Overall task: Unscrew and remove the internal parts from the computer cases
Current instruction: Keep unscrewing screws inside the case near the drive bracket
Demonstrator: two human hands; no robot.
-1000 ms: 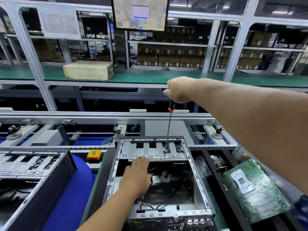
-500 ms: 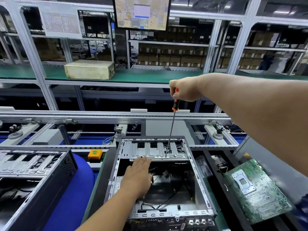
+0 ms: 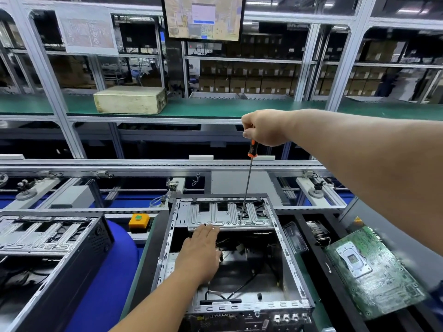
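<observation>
Right hand: your right hand (image 3: 266,128) is fisted round the handle of the long screwdriver (image 3: 249,178), held high, shaft near upright, tip down on the drive bracket (image 3: 227,215).
Left hand: your left hand (image 3: 200,254) lies flat and relaxed, fingers straight, fingertips touching the bracket's near edge. It grips nothing; it is steadying.
Where the work is: the open computer case (image 3: 291,259) sits dead centre on the line, bracket across its far end, loose cables (image 3: 239,287) in the bottom.
Step in hand: looks like you are on a bracket screw. The screw itself is too small to make out.
How the bracket will handle: thin ribbed sheet metal, so I judge it light and stiff, with edges that may be sharp. Take it by the flat near edge where your left fingers already rest, not through the cut-outs.
How the cables will handle: soft and snaggy. Ease them clear before lifting anything out.
Circuit board: one green board (image 3: 374,267) lies just right of the case, already out. Fragile, so hold by the edges.
Count, cases: two in view, this one and a second case (image 3: 48,238) at your left, its bracket in place.
Count, tools: one screwdriver.
Count, hands: two, both busy.
</observation>
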